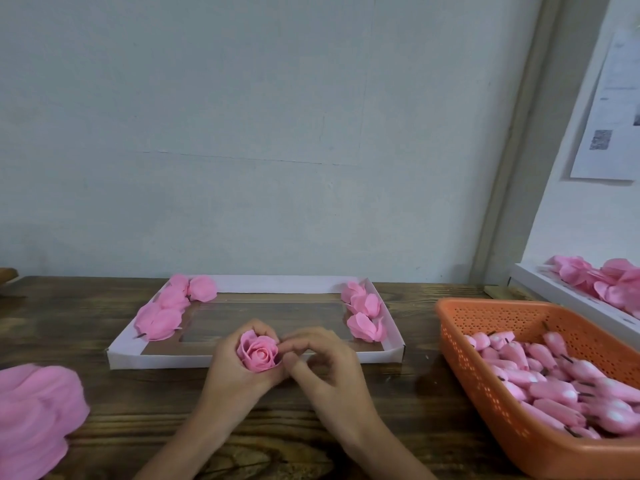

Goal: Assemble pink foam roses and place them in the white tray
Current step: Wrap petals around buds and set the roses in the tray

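Observation:
A pink foam rose (259, 354) sits upright in my left hand (235, 372), whose fingers curl round its base in front of the white tray (277, 283). My right hand (325, 362) is beside it, its fingertips pinching an outer petal on the rose's right side. Several finished roses lie in the tray, one group along its left side (169, 306) and three along its right side (365, 311). The tray's middle is a see-through window.
An orange perforated basket (460, 344) at the right holds several pink buds on dark stems. A heap of loose pink petals (34, 417) lies at the left edge. Another white tray of petals (554, 289) stands far right. A wall rises behind the wooden table.

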Tool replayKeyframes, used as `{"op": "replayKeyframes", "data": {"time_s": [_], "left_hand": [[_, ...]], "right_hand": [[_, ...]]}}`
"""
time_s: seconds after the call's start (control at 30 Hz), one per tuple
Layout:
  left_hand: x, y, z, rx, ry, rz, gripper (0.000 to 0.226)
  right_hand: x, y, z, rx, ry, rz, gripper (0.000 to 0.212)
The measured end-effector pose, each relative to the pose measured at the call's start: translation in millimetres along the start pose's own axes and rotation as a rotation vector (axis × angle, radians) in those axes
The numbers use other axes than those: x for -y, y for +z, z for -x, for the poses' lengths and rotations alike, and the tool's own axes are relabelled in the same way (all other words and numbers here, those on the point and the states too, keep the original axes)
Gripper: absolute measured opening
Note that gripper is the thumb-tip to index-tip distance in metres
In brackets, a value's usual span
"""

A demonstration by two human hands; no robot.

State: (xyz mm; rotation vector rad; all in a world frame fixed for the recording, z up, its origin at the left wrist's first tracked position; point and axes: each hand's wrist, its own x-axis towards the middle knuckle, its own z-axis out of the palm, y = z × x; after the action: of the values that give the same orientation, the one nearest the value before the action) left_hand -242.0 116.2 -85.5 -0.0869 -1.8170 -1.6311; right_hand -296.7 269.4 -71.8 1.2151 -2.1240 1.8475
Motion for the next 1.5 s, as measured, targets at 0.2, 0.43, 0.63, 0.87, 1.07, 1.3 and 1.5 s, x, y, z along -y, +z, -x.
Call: {"op": "replayKeyframes", "data": {"time_s": [0.2, 0.43, 0.63, 0.87, 1.07, 1.3, 1.5], "left_hand": [[-1, 2, 1, 0.009, 0.017, 0.010, 0.038], [0, -2, 2, -0.043, -0.071, -0.018, 0.043], [-2, -1, 0, -0.173, -0.214, 0.314, 0.038], [-12, 12, 12, -0.059, -0.329, 0.433, 0.028], [-15, 17, 15, 0.030, -0.353, 0.441, 0.029], [-24, 4, 14, 0.205, -0.436, 0.354, 0.068], [-28, 4, 11, 0.318, -0.410, 0.424, 0.068]], "right_hand": [[5, 5, 3, 0.029, -0.023, 0.076, 0.015], [6, 5, 4, -0.025, -0.007, -0.057, 0.023], [-8, 14, 5, 0.028, 0.211, -0.262, 0.039], [-11, 30, 11, 0.148, 0.042, -0.281, 0.034], [-9, 26, 10, 0.063, 0.043, -0.290, 0.022], [6, 32, 7, 0.268, 0.432, -0.713, 0.027], [3, 28, 5, 0.297, 0.415, -0.684, 0.026]]}}
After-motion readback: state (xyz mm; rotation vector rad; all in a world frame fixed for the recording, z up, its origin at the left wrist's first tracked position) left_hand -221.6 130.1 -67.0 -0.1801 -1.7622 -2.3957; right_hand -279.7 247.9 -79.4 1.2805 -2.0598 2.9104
